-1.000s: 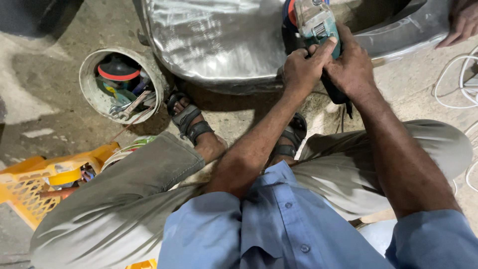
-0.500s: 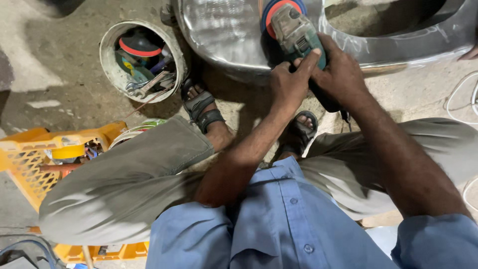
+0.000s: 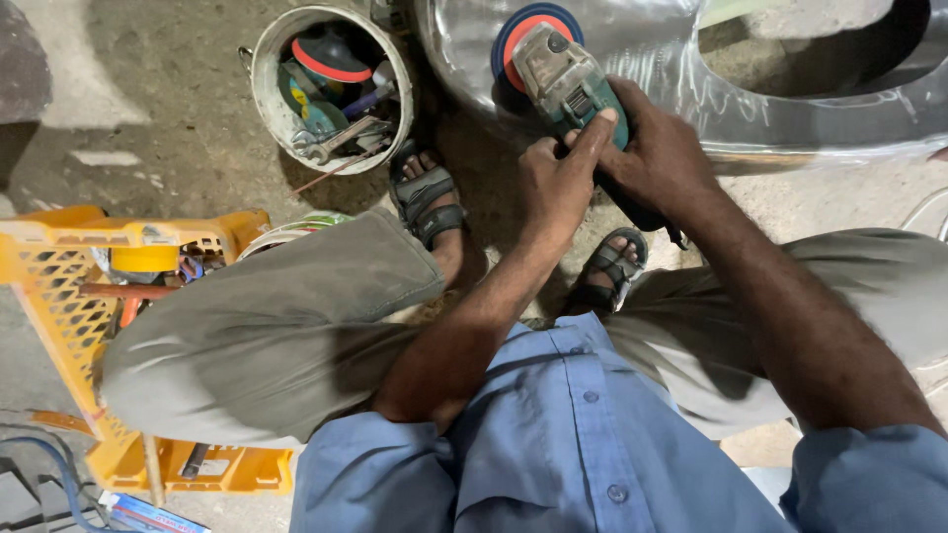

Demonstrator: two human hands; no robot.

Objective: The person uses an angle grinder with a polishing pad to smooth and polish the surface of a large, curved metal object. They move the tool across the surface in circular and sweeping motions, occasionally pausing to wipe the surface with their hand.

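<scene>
Head view, looking down: two hands share one angle grinder (image 3: 570, 81) held against one shiny metal shell (image 3: 711, 89). Right hand (image 3: 664, 158) is wrapped fully around the grinder's body; left hand (image 3: 555, 180) pinches it with fingertips near the front. One red-and-blue disc (image 3: 520, 33) sits at its head. Two sandalled feet rest below. One bucket (image 3: 265, 94) holds several tools, perhaps two spare discs. One yellow crate (image 3: 59, 296) stands at left.
</scene>
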